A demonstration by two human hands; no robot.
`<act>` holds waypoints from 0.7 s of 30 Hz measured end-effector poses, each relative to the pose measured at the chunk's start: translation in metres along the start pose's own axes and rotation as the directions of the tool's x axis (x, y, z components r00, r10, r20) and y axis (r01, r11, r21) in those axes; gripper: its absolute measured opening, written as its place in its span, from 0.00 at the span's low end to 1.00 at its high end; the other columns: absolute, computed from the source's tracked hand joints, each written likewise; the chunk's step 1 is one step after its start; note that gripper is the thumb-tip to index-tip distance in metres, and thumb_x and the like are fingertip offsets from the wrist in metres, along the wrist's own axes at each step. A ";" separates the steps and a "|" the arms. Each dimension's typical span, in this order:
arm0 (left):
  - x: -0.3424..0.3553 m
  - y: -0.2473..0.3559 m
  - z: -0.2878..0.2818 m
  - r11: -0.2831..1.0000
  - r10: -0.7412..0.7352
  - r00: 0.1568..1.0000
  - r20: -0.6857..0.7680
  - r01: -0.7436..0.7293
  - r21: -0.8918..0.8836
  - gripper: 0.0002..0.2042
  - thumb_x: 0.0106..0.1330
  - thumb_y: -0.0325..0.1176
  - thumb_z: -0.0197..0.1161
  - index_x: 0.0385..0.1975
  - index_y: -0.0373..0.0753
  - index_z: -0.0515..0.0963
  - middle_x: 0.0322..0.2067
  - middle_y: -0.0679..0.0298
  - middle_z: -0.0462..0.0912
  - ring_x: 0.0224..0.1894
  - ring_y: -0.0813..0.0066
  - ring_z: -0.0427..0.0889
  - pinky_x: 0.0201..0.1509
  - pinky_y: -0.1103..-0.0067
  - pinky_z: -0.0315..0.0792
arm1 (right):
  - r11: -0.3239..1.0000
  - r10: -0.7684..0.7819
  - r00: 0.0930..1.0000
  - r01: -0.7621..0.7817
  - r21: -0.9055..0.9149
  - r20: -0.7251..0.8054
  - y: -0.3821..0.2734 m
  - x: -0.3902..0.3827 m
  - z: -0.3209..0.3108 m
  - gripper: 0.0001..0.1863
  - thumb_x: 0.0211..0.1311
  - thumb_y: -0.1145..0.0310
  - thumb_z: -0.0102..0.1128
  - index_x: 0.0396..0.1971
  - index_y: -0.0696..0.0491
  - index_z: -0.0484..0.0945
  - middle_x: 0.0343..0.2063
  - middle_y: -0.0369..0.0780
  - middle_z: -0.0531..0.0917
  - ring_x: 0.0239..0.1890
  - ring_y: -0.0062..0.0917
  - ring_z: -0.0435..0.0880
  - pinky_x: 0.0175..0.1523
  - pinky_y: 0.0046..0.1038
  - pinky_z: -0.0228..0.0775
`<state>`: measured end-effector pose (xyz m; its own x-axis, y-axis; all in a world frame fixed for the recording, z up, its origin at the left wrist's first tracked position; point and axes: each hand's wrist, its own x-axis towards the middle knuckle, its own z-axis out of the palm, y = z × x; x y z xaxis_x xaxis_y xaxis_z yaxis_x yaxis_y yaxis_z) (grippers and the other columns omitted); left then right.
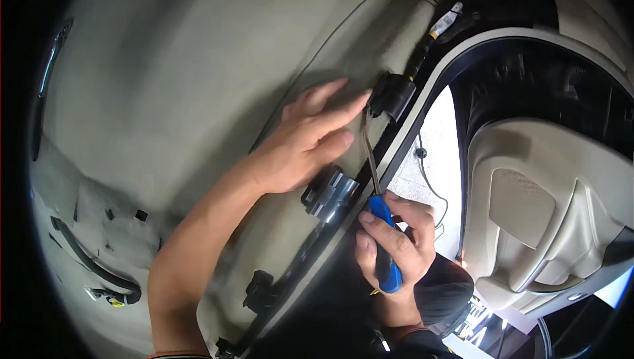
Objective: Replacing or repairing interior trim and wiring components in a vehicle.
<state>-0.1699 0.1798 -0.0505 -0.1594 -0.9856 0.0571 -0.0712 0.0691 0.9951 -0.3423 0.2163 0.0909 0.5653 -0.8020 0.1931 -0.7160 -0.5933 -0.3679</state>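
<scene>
My right hand (pixel 408 243) is wrapped round the blue handle of a pry tool (pixel 371 151), which has a slim, slightly bent metal shaft. Its tip reaches up to the lower edge of a black plastic clip (pixel 396 97) on the sill and is partly hidden there. My left hand (pixel 307 136) comes over the beige carpet (pixel 165 95) with fingers spread. Its index fingertip is at the left side of that clip; whether it presses on it I cannot tell. Below the left hand, a second grey and black clip (pixel 330 192) sits on the same sill.
A pale door-seal strip (pixel 422 105) runs diagonally along the sill. Right of it, a beige door panel (pixel 528 207) hangs open. A taped wiring harness (pixel 422 49) ends in a white-wrapped tip. Another black clip (pixel 259 291) lies lower down; a black hose (pixel 92 260) is at left.
</scene>
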 end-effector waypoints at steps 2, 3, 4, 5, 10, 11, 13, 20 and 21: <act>0.004 0.004 0.001 0.999 -0.004 1.000 0.007 0.005 -0.038 0.26 0.72 0.38 0.57 0.71 0.51 0.66 0.72 0.47 0.57 0.73 0.46 0.56 0.74 0.59 0.53 | 0.998 -0.013 1.000 0.014 0.062 -0.026 0.003 -0.004 -0.001 0.10 0.50 0.75 0.70 0.35 0.55 0.86 0.44 0.49 0.82 0.38 0.34 0.82 0.42 0.29 0.76; 0.006 0.007 -0.002 0.999 -0.014 1.000 -0.003 0.014 -0.044 0.26 0.71 0.37 0.58 0.70 0.51 0.67 0.72 0.48 0.58 0.72 0.47 0.58 0.72 0.62 0.57 | 0.995 0.029 0.999 -0.027 0.095 -0.021 0.001 -0.007 -0.002 0.11 0.49 0.79 0.71 0.35 0.57 0.85 0.46 0.50 0.83 0.38 0.34 0.84 0.43 0.28 0.78; 0.009 0.010 -0.005 0.999 -0.022 1.000 -0.013 0.021 -0.049 0.26 0.71 0.37 0.59 0.69 0.50 0.69 0.72 0.48 0.58 0.72 0.48 0.60 0.71 0.65 0.60 | 0.994 0.032 0.999 -0.028 0.107 -0.039 0.001 -0.009 0.001 0.11 0.49 0.79 0.71 0.35 0.57 0.85 0.46 0.50 0.83 0.38 0.34 0.84 0.43 0.28 0.78; 0.015 0.005 -0.009 0.999 -0.017 1.000 -0.005 0.017 -0.028 0.26 0.71 0.37 0.59 0.69 0.50 0.69 0.72 0.48 0.58 0.72 0.48 0.60 0.71 0.65 0.60 | 0.991 0.065 0.996 -0.058 0.120 -0.060 -0.001 -0.012 0.007 0.12 0.48 0.79 0.72 0.36 0.57 0.85 0.47 0.51 0.82 0.40 0.36 0.85 0.45 0.29 0.79; 0.034 -0.019 -0.028 0.986 0.009 0.997 0.079 0.004 -0.164 0.23 0.69 0.31 0.60 0.64 0.41 0.74 0.73 0.55 0.59 0.71 0.61 0.65 0.70 0.70 0.64 | 0.754 0.272 0.944 -0.330 0.568 0.186 -0.012 -0.016 -0.006 0.34 0.49 0.70 0.79 0.57 0.64 0.76 0.62 0.54 0.73 0.55 0.41 0.84 0.61 0.34 0.76; 0.032 -0.018 -0.027 0.987 0.008 0.996 0.084 0.006 -0.158 0.23 0.69 0.31 0.60 0.64 0.41 0.74 0.73 0.55 0.59 0.71 0.61 0.65 0.70 0.70 0.64 | 0.706 0.203 0.951 -0.308 0.637 0.235 -0.007 -0.016 -0.011 0.43 0.51 0.68 0.77 0.65 0.66 0.66 0.65 0.55 0.68 0.60 0.42 0.80 0.64 0.35 0.72; 0.027 -0.006 -0.019 0.988 -0.028 0.998 0.052 0.036 -0.151 0.24 0.69 0.29 0.59 0.66 0.41 0.72 0.74 0.57 0.58 0.73 0.61 0.63 0.71 0.72 0.62 | 0.609 0.268 0.927 -0.374 0.699 0.262 -0.011 -0.013 -0.014 0.41 0.54 0.71 0.73 0.66 0.66 0.64 0.67 0.55 0.66 0.62 0.42 0.78 0.65 0.36 0.71; 0.022 -0.002 -0.020 0.972 0.009 0.994 0.110 0.017 -0.233 0.27 0.69 0.27 0.57 0.70 0.45 0.67 0.75 0.55 0.56 0.76 0.62 0.56 0.76 0.69 0.53 | -0.315 0.634 0.389 -0.660 0.682 0.669 -0.049 0.000 -0.027 0.28 0.70 0.70 0.58 0.65 0.62 0.61 0.33 0.41 0.76 0.16 0.16 0.67 0.18 0.18 0.56; 0.020 -0.004 -0.019 0.962 0.013 0.995 0.095 0.014 -0.271 0.27 0.69 0.27 0.57 0.70 0.44 0.67 0.75 0.55 0.56 0.76 0.62 0.55 0.77 0.70 0.50 | -0.372 0.635 0.349 -0.644 0.668 0.689 -0.048 0.003 -0.025 0.26 0.72 0.66 0.55 0.63 0.62 0.62 0.30 0.41 0.75 0.15 0.15 0.64 0.17 0.18 0.53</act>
<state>-0.1542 0.1566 -0.0513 -0.2535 -0.9654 0.0618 0.1965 0.0112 0.9804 -0.3162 0.2406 0.1322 0.0248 -0.6082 -0.7934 0.1762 0.7839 -0.5954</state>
